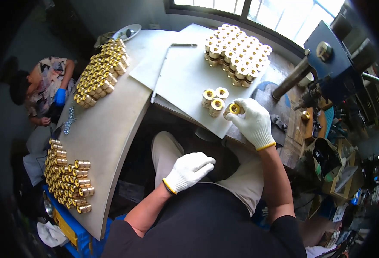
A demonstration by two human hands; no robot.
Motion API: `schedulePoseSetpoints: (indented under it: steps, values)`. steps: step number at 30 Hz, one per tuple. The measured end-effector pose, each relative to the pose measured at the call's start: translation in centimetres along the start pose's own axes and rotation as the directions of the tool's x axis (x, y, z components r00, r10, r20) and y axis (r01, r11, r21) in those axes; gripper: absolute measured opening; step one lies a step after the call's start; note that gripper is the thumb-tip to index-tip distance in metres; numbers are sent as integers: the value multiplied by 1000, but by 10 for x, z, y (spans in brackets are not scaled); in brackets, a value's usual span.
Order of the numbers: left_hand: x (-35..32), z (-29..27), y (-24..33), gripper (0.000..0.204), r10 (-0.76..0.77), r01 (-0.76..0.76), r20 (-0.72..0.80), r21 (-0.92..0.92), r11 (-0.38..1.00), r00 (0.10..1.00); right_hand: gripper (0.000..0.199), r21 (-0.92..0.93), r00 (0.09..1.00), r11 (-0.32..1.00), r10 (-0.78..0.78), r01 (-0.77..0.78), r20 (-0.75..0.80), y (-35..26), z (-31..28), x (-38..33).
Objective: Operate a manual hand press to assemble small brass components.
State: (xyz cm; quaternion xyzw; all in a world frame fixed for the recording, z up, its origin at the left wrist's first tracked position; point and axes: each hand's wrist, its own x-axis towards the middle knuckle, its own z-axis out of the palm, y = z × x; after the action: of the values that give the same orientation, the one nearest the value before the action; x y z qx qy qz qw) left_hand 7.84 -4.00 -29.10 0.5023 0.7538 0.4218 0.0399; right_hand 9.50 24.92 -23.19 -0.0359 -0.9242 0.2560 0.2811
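My right hand [254,122], in a white knitted glove, pinches a short brass fitting [233,109] between thumb and fingers at the near right edge of a pale board [185,77]. Just left of it, a small group of similar brass fittings [216,105] stands upright on the board, their round openings facing up. Over my lap, away from the table, my left hand [190,171] is gloved too. Its fingers are stretched out side by side, and nothing shows in it. The palm and thumb are mostly hidden.
Brass fittings [239,51] stand stacked at the board's far end, with more rows [101,73] on the left table. Others lie sideways [71,180] nearby. A blue drill press [331,51] rises at right. A thin metal rod [161,71] lies on the board. Another person [52,81] sits left.
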Motion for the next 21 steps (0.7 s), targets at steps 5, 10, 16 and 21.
schedulePoseSetpoints:
  steps: [5, 10, 16, 21]
  values:
    - [-15, 7, -5, 21, 129, -118, -121, 94, 989, 984, 37, 46, 1000, 999, 13, -14, 28, 28, 27, 13]
    - [30, 3, -5, 20, 29, -25, -176, 28, 999, 984, 51, -33, 997, 997, 65, -67, -43, 21, 1, -17]
    - [128, -12, -19, 71, -22, 128, -269, 384, 914, 963, 13, 233, 997, 971, -64, 55, 31, -6, 11, -72]
    - [184, -11, -26, 87, -249, 178, 114, 431, 884, 962, 12, 153, 986, 987, -73, 49, 153, 14, 20, -104]
